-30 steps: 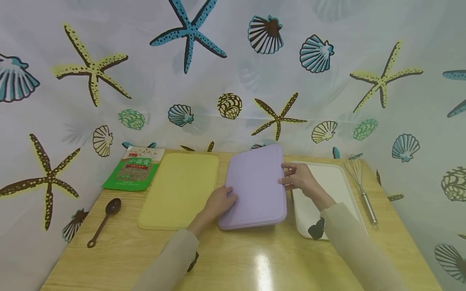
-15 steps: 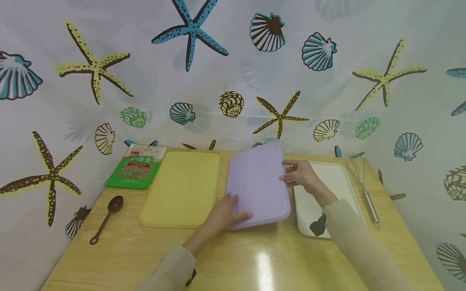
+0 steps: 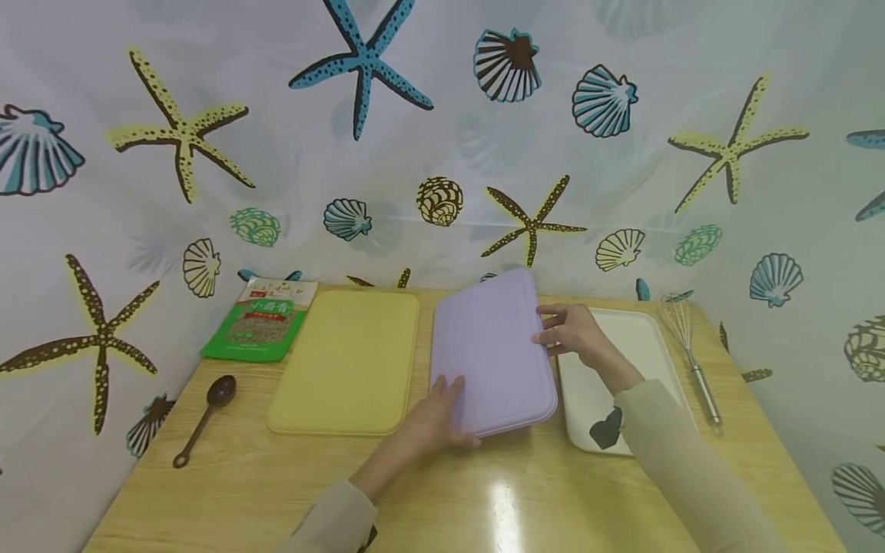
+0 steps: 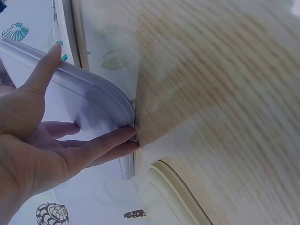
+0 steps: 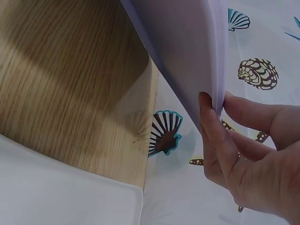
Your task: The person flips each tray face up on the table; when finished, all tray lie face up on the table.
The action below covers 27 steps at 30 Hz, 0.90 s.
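Observation:
A lilac rectangular tray [image 3: 494, 346] is tilted in the middle of the table, its right side raised higher than its left. My right hand [image 3: 577, 334] pinches that raised edge; in the right wrist view the thumb and fingers [image 5: 218, 136] press on either side of the rim. At the near left corner is my left hand [image 3: 432, 422], fingers spread. The left wrist view shows its thumb [image 4: 47, 68] against one rim and its straight fingers [image 4: 110, 140] touching another edge by the tabletop.
A yellow tray [image 3: 349, 361] lies to the left, a white tray [image 3: 615, 369] to the right. Beyond them are a green and white packet [image 3: 259, 322], a dark brown spoon [image 3: 220, 392] and a wire whisk [image 3: 694, 365]. A patterned curtain [image 3: 387, 177] rises behind the table [image 3: 429, 499].
The left hand has slid rightward around the tray's near left corner, its thumb shifting to the near edge. The tray has tilted and turned slightly, while the right hand keeps its grip.

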Available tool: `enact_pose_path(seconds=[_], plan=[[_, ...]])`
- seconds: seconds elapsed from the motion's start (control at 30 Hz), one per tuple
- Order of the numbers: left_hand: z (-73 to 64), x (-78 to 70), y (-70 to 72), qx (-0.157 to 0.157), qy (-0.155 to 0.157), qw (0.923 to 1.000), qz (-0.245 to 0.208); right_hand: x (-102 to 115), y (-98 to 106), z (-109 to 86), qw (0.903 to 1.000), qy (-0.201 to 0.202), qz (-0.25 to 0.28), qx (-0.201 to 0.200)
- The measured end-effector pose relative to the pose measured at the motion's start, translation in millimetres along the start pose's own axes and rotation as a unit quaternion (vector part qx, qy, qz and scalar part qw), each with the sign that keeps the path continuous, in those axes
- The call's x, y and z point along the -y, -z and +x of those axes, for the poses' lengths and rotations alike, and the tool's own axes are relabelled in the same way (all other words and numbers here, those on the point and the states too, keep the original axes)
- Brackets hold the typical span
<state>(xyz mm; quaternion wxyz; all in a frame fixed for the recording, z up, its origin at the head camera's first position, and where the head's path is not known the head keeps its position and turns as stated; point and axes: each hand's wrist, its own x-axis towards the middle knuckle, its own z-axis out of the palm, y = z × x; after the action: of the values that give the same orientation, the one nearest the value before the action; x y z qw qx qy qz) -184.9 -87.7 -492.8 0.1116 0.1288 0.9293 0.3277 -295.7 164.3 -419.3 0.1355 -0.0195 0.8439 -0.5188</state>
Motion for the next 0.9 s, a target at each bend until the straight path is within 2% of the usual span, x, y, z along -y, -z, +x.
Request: enact_pose_path(seconds=[0.17,0.33,0.9], plan=[[-1.0,-0.3,-3.0,-0.002,-0.006,0.9999,0.010,3,0,-1.5,0.9999,-0.007,-0.009,-0.005],[-2.2,-1.1,-3.5,-0.006,-0.009,0.9998,0.017,8,1,-1.5,1.0000,0.006,0.001,0.001],[-13.5,-6.4,1.2,-0.015,-0.006,0.9994,-0.030,30,1,-2.5,0.9987,0.038,0.027,0.021]])
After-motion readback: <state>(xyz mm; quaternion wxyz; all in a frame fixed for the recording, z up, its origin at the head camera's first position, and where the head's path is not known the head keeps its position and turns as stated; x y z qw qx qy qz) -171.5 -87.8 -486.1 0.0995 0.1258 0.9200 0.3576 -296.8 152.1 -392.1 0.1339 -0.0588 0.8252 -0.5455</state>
